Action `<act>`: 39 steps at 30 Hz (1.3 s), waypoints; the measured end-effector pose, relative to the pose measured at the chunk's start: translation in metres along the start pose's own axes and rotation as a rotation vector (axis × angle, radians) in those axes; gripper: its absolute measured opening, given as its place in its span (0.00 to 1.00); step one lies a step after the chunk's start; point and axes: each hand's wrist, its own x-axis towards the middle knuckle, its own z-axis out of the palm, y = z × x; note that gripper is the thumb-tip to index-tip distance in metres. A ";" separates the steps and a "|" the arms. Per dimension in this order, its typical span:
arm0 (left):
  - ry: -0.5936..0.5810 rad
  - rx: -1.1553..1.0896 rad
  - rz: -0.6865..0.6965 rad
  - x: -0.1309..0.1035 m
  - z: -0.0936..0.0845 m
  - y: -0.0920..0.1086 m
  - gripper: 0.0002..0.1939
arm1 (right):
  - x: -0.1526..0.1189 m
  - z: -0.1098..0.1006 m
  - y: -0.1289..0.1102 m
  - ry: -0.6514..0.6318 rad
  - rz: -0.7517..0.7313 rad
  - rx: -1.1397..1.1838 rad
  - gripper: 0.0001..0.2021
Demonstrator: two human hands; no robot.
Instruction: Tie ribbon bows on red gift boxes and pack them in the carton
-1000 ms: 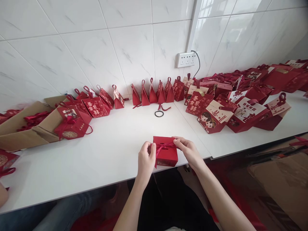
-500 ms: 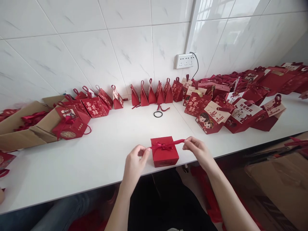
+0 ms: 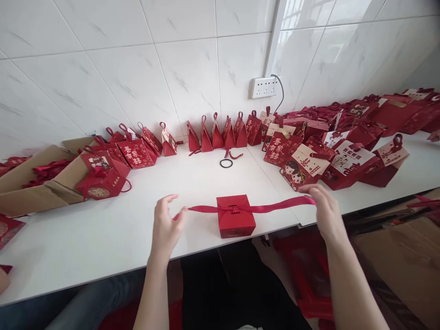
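A small red box (image 3: 237, 222) stands near the table's front edge, with a red ribbon (image 3: 271, 207) crossed and knotted over its slotted top. The ribbon stretches out to both sides. At the left, my left hand (image 3: 167, 227) has the ribbon's left end by its thumb, the index finger raised apart from it. Out to the right, my right hand (image 3: 328, 213) holds the other end, with the grip partly hidden behind its fingers. Neither hand touches the box. A black ring (image 3: 226, 163) lies on the table behind the box.
Several red boxes with ribbon loops stand along the tiled wall (image 3: 185, 68). More are heaped at the right. An open cardboard box (image 3: 58, 188) stands at the left of the white table (image 3: 113, 238). Part of another person's hand (image 3: 3, 279) shows at the left edge.
My hands have moved far apart, the left one leftward and the right one rightward. The ribbon's bow loops have come out, leaving long straight ends and a small knot. The box has barely moved.
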 end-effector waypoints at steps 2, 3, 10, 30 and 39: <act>-0.157 0.032 0.148 -0.004 0.010 0.012 0.17 | -0.001 0.012 -0.005 -0.121 -0.091 -0.160 0.13; -0.276 0.034 0.174 -0.006 0.015 0.018 0.16 | -0.002 0.020 -0.009 -0.246 -0.127 -0.203 0.13; -0.694 -0.064 -0.023 -0.002 0.033 0.028 0.19 | -0.011 0.063 -0.015 -0.699 -0.060 -0.304 0.17; -0.641 -0.819 -0.368 -0.016 0.057 0.009 0.17 | -0.005 0.066 0.011 -0.956 0.335 0.223 0.20; -0.666 -0.663 -0.260 -0.018 0.048 0.018 0.15 | -0.004 0.052 -0.016 -0.884 0.035 0.213 0.16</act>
